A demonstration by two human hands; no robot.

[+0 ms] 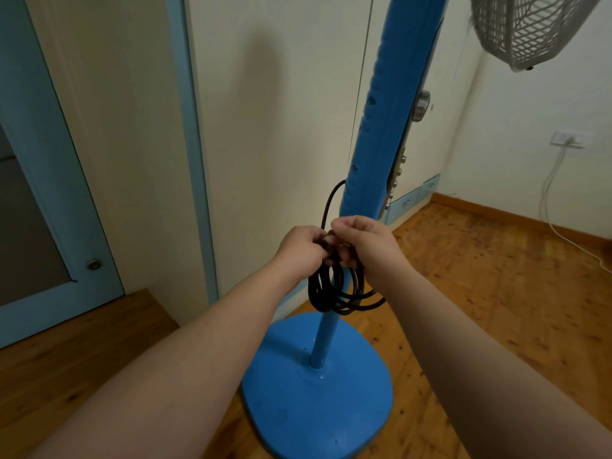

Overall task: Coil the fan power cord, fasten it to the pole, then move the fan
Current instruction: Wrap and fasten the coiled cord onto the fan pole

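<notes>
- My left grip (303, 245) pinches the cord (320, 294) at its top, so the loops hang bunched before the pole (326, 336).
- My right grip (362, 241) pinches it too, probably to tie it.

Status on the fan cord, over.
Both hands busy: left hand and right hand grip top of coiled black cord. Coil hangs in front of blue pole, not visibly fastened. Nothing blocking.

**Cord coiled, both hands on it at the pole**

Left hand (303, 245) and right hand (364, 243) pinch the top of the black cord coil (334, 293). Loops hang in front of the blue pole (326, 336). Base (318, 402) at 6 o'clock, fan grille (530, 28) at 1, wall socket (568, 139) at 3.
</notes>
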